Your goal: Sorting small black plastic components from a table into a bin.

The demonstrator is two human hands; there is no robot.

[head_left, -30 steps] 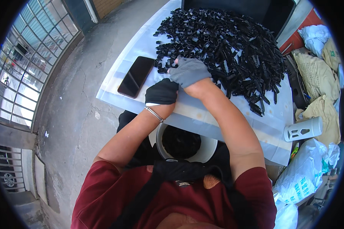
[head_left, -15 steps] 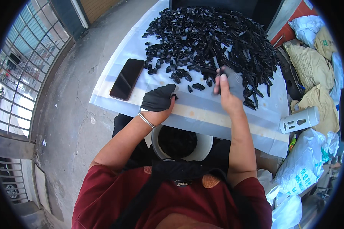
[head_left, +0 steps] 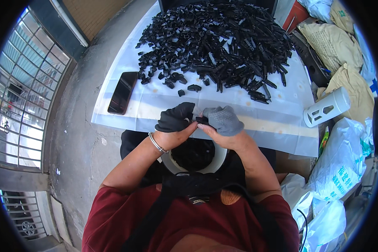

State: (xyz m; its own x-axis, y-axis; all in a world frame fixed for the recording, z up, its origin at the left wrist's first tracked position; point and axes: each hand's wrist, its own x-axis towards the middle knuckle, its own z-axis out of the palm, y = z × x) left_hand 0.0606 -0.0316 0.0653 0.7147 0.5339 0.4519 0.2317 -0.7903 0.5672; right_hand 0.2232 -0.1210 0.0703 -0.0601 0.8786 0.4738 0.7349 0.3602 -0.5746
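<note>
My left hand [head_left: 176, 121], in a black fingerless glove, meets my right hand [head_left: 223, 122], in a grey dotted glove, over the near edge of the table. Both are closed, pinching a small black plastic piece [head_left: 202, 120] between their fingertips; its exact shape is mostly hidden. Beyond them a heap of short, bent black plastic pieces [head_left: 176, 46] merges on the right with long, narrow black plastic pieces [head_left: 256, 54]. Below my hands, a white bucket [head_left: 221, 161] holds a dark mass of black pieces [head_left: 193, 154].
A phone [head_left: 122, 93] lies at the left on the white-covered table [head_left: 151, 103]. At the right edge rests a white cylinder with cut-out slots [head_left: 327, 107]. Beige sacks [head_left: 334, 46] and white plastic bags [head_left: 340, 164] crowd the right side. A barred gate [head_left: 25, 92] stands at the left.
My right hand has come back from the long pieces to my left hand, and both now grip a black piece together. The view has shifted slightly.
</note>
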